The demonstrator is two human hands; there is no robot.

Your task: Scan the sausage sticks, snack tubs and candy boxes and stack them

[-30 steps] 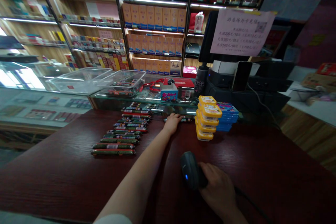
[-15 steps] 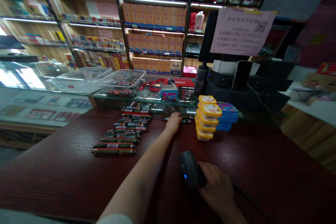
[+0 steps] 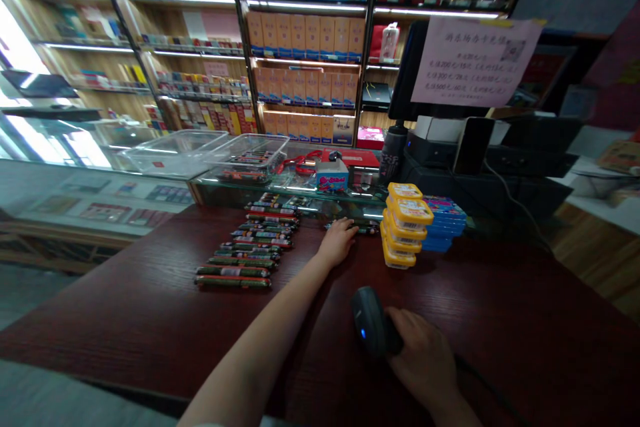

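My left hand is stretched far out over the dark red counter, its fingers curled onto a sausage stick lying by the glass case. My right hand is closed round a black barcode scanner with a blue light, resting low on the counter. A row of several sausage sticks lies to the left of my left arm. A stack of yellow-lidded tubs stands just right of my left hand.
Blue packets are piled behind the tubs. Clear plastic trays sit on the glass display case. A till with a screen and a paper notice stands at the right; a cable trails from the scanner. Shelves of boxes line the back.
The view has shifted slightly to the left. My left hand has closed onto the sausage stick by the glass case; my right hand keeps the scanner in about the same place.
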